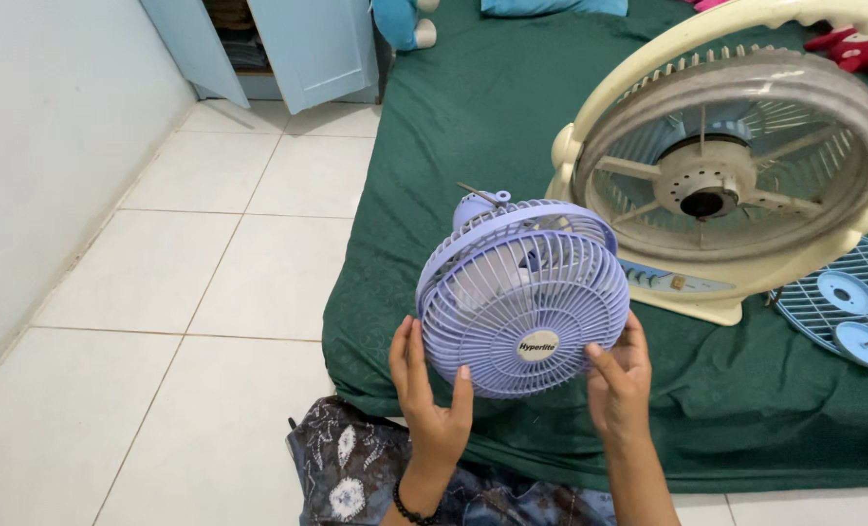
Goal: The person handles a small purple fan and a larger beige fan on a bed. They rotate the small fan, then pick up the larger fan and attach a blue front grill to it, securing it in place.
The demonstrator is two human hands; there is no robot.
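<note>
Patterned cloth [375,468] lowest; both hands, left hand [429,390] and right hand [619,380], gripping small purple fan [526,297] by its grille rim. Mid-inspection, apparently; next calls for turning it steadily over green mattress [453,127]

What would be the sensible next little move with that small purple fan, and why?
Probably to work the front grille loose. Both hands, the left hand and right hand, grip the rim of the small purple fan, held above the green mattress. Beside it the big cream fan already has its blue grille off.
</note>
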